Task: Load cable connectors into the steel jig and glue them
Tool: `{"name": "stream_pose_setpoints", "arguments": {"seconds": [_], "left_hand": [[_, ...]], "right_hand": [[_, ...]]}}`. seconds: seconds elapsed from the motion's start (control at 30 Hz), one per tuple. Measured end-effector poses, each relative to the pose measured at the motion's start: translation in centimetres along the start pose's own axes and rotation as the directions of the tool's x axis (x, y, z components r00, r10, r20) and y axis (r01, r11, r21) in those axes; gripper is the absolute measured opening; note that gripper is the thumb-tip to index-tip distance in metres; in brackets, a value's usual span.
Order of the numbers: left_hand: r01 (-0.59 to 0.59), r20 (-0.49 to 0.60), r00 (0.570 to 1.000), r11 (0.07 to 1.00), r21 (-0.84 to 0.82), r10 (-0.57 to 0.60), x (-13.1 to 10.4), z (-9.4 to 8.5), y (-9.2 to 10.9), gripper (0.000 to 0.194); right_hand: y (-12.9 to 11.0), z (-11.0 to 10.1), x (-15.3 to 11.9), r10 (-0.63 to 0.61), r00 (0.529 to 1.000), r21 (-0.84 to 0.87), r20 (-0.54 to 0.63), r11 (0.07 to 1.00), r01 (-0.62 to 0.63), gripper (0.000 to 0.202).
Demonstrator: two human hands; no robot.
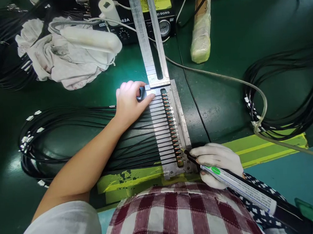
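Note:
A slotted metal fixture (162, 141) lies in front of me, with several black cables (139, 139) in its grooves. Their stripped ends with small coppery and metallic tips (174, 131) line up over its long slot. My bare left hand (130, 102) grips the far left corner of the fixture, thumb on top and fingers curled over the edge by a small dark block. In a white glove, my right hand (220, 162) is closed round a black dispensing syringe (240, 186) with a white label and green sticker. The syringe's tip is at the near end of the row of tips.
Beyond the fixture are metal rails (144, 43) and a black controller (130, 35) with a gauge. A white lamp (90, 39) rests on crumpled cloth (63, 66). Cable coils (28, 149) lie left, another bundle (286, 119) right. A clear hose (223, 76) crosses the bench near a wrapped block (201, 33).

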State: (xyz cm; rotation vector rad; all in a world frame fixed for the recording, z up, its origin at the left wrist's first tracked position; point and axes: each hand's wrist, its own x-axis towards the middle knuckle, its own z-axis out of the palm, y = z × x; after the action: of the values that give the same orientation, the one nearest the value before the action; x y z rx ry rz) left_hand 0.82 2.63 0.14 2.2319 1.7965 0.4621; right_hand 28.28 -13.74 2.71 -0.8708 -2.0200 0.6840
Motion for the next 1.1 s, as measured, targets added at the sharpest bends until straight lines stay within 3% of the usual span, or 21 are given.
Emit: {"name": "stream_pose_setpoints", "arguments": {"seconds": [1.1], "left_hand": [[-0.005,-0.009,1.0,1.0,-0.009,0.005,-0.04,0.05,0.0,0.036]], "right_hand": [[0.16,0.07,0.13,0.007,1.0,-0.008,-0.009,1.0,-0.007,0.017]]}}
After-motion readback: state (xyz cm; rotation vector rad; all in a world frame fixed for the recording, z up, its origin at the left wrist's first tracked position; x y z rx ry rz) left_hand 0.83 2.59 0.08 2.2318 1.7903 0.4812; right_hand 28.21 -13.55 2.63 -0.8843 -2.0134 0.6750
